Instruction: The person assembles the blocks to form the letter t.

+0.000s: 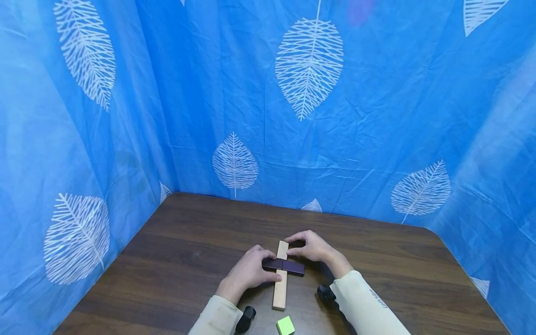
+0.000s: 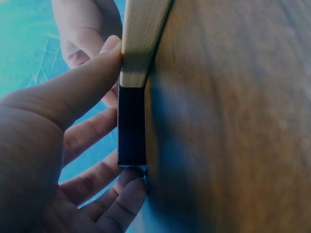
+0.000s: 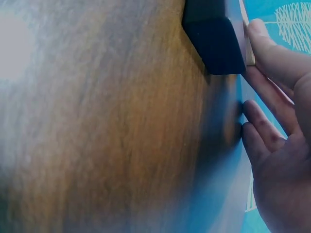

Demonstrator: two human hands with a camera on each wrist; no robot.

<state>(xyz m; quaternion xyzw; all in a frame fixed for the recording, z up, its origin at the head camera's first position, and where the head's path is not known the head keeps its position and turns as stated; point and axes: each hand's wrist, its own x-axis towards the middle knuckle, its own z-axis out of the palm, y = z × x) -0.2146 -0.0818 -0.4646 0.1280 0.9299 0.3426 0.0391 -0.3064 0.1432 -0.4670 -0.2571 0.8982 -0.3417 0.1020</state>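
Note:
Wooden blocks lie flat on the table in a cross. Two light wooden blocks, a near one and a far one, make the long line. Two dark purple blocks, left and right, meet end to end between them. My left hand spans the left dark block, thumb on the near light block, fingers curled around the dark block's end and far side. My right hand holds the far light block between thumb and index finger, beyond the right dark block.
A lime green cube sits at the near side of the brown wooden table. Blue cloth with white leaf prints hangs behind and along both sides. Black wrist devices are at both wrists.

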